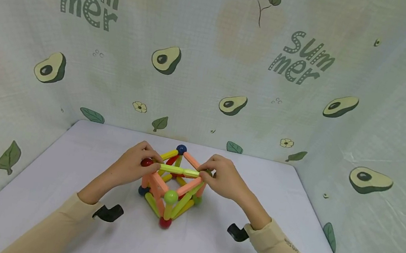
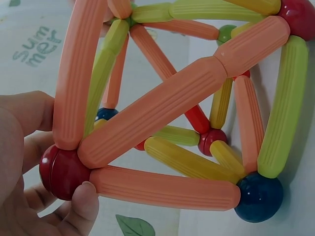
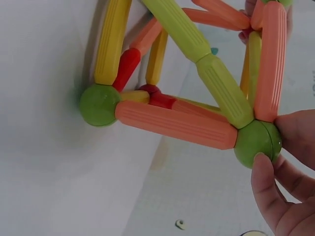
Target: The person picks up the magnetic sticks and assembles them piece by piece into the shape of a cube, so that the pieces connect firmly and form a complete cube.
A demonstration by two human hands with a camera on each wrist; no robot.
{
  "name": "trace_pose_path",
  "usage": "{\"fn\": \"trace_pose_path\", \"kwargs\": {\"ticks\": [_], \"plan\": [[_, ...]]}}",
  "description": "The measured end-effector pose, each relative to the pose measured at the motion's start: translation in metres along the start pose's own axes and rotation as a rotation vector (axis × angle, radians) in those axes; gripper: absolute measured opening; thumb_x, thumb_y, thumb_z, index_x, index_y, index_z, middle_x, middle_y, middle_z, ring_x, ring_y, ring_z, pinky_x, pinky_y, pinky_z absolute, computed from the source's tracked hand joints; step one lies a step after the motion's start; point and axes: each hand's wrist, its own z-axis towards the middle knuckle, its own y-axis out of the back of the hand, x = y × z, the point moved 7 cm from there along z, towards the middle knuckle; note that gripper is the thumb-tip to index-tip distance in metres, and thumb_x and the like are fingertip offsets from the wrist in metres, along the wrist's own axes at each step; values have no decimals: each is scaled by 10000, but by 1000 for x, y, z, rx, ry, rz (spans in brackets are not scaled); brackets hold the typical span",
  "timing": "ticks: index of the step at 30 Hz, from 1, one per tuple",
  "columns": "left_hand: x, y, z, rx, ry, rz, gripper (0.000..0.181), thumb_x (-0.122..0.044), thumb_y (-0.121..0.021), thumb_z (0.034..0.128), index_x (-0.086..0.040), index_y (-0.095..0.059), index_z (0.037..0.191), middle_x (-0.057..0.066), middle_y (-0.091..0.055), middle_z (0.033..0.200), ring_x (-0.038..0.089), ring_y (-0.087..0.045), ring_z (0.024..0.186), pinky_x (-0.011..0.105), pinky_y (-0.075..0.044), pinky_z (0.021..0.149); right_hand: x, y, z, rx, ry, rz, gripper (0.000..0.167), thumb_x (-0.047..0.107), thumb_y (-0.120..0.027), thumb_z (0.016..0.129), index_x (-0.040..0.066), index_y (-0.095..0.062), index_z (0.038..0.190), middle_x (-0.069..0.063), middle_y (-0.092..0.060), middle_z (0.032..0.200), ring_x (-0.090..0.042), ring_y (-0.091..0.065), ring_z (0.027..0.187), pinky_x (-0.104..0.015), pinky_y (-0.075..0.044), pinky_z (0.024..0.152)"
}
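A cube-like frame of ball-and-stick building toy stands on the table, made of coloured rods and round balls. At its upper left corner my left hand point(image 1: 133, 165) grips a red ball point(image 2: 66, 173) between thumb and fingers. Opposite, my right hand point(image 1: 227, 178) pinches a green ball point(image 3: 257, 143) at the upper right corner. Between the hands runs a yellow-green rod point(image 1: 179, 170) across the top. A long pink rod point(image 2: 162, 110) slants over the left side; a light green rod point(image 3: 216, 78) slants over the right side. The near upper corner has a green ball point(image 1: 170, 197).
The frame's lower near corner, a red ball point(image 1: 165, 223), rests on the white table point(image 1: 216, 251). A dark blue ball point(image 1: 181, 149) tops the far corner. Printed cloth point(image 1: 202, 26) hangs behind and at both sides. Black wrist mounts point(image 1: 109, 213) stick out from both cuffs.
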Motion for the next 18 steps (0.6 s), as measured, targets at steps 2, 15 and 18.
{"fn": "trace_pose_path", "kwargs": {"ticks": [2,15,18], "plan": [[0,-1,0,-2,-4,-1,115,-202,-748,993,-144,-803,1076,42,-567,1068,202,-540,932,321,-526,749,0,0,-1,2,0,5,107,104,-756,983,118,-831,1058,28,-686,990,-131,-587,840,-268,-568,702],[7,-6,-1,-18,-11,-37,211,-281,-726,1032,-141,-792,1176,33,-557,1061,192,-531,919,306,-503,725,-11,-2,-2,-25,-12,-19,107,151,-770,992,151,-831,1081,44,-708,1026,-119,-618,910,-332,-592,775],[9,-3,-5,-5,-33,-27,298,-327,-703,1047,-157,-755,1286,32,-584,1107,190,-545,929,312,-505,729,-12,1,-6,-27,4,-30,159,177,-770,995,155,-810,1147,43,-725,1083,-145,-643,999,-379,-604,851]]}}
